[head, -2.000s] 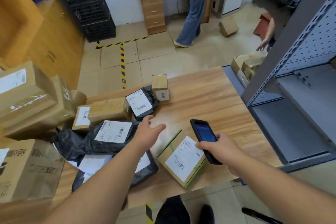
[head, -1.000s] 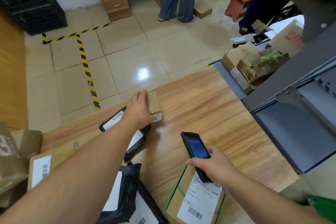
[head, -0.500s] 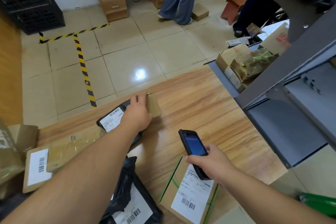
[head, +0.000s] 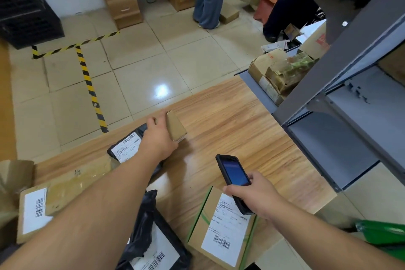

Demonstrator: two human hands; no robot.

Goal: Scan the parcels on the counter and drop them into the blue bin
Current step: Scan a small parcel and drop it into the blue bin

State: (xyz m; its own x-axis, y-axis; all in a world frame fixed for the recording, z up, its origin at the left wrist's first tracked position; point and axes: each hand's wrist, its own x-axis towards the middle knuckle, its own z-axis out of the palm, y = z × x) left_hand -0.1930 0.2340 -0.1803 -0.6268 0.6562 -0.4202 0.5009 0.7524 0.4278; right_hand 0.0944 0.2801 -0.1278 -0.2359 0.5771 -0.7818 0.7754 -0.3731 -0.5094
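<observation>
The small cardboard box (head: pixel 175 126) sits at about twelve o'clock on the wooden counter (head: pixel 241 129), tipped up on an edge near the far rim. The left hand (head: pixel 158 136) has it by the near side, fingers curled round it, thumb hidden. It looks light and stiff, easy for one hand; I'd take it across the short faces, since the taped sides could be slick. Its label isn't showing, so it likely needs turning before a scan.

At four o'clock the right hand (head: pixel 255 193) is wrapped round the black handheld scanner (head: pixel 233 176), screen lit, hovering over a green-edged box (head: pixel 221 230) with its barcode up. Black poly mailers (head: pixel 129 149), soft and slippery, lie at nine and seven o'clock. A long brown carton (head: pixel 59 195) rests at eight. No blue bin is in sight.
</observation>
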